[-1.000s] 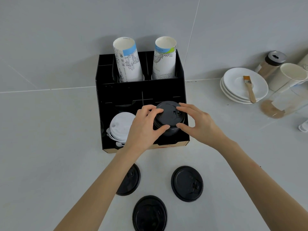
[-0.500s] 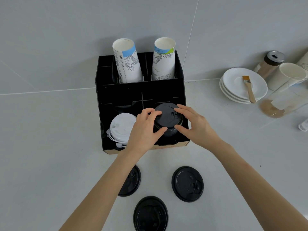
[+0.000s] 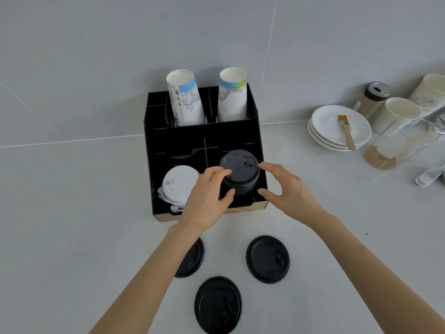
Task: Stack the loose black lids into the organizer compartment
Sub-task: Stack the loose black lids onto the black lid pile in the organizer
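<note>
Already a stack of black lids (image 3: 239,173) sits in the front right compartment of the black organizer (image 3: 154,131), beside a pile of white lids (image 3: 179,183) in the front left compartment. The head view shows the left hand (image 3: 208,201) wrapped around the left side of the stack, fingers (image 3: 218,171) curled onto the top rim and thumb pressed low on its side, so it has hold of the stack. The right hand (image 3: 289,191) hovers just beside the stack with fingers spread; whether its fingertips touch the lids I cannot tell.

Three loose black lids remain on the bench (image 3: 72,237) in front of the organizer: the left lid (image 3: 193,259) half hidden under the left forearm, the middle lid (image 3: 218,304) nearest the camera, and the right lid (image 3: 267,259). By my reading the task is partly done, with those three left to gather.

The bench is pale grey and smooth, meeting a grey tiled wall (image 3: 96,56). Two paper cup stacks (image 3: 185,100) stand in the rear compartments. To the right sit white saucers (image 3: 340,127) carrying a small brush (image 3: 346,131), a shaker jar (image 3: 372,98) and a clear glass (image 3: 397,143).
</note>
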### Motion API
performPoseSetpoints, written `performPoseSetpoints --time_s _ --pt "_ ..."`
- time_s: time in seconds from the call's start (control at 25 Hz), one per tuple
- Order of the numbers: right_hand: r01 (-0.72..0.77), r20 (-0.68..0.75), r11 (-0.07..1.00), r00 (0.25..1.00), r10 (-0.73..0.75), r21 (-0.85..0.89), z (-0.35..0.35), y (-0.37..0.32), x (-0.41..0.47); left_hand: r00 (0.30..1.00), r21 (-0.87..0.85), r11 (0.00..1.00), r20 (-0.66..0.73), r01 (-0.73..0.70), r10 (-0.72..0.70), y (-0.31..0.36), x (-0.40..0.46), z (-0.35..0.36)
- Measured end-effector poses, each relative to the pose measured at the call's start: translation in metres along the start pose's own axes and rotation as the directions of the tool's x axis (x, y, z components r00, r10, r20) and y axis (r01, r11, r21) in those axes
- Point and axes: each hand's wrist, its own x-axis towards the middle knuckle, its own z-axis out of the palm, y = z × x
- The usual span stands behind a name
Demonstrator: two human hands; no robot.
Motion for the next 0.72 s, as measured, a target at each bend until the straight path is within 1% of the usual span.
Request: performPoseSetpoints --time_s 0.12,0.2,0.4,0.6,0.72 --pt "-0.018 0.034 1.000 0.999 0.018 0.000 -0.001 0.006 -0.023 1.000 -0.003 1.000 -0.002 -0.031 0.031 0.003 -0.016 0.006" --pt "-0.039 0.073 0.999 0.997 0.039 -0.003 0.001 0.011 -0.039 0.999 -0.020 0.999 0.025 -0.043 0.043 0.005 -0.028 0.012" --pt "-0.105 0.131 0.994 0.986 0.103 0.014 0.012 0.026 -0.076 0.988 -0.018 1.000 0.152 -0.022 0.024 0.006 -0.053 0.033" --pt "-0.148 0.179 0.989 0.973 0.143 0.014 0.024 0.035 -0.104 0.946 0.019 1.000 0.324 0.017 -0.023 0.009 -0.071 0.057" --pt "-0.172 0.184 0.985 0.969 0.165 0.023 0.030 0.040 -0.118 0.924 0.035 0.999 0.380 0.026 -0.038 0.010 -0.078 0.068"
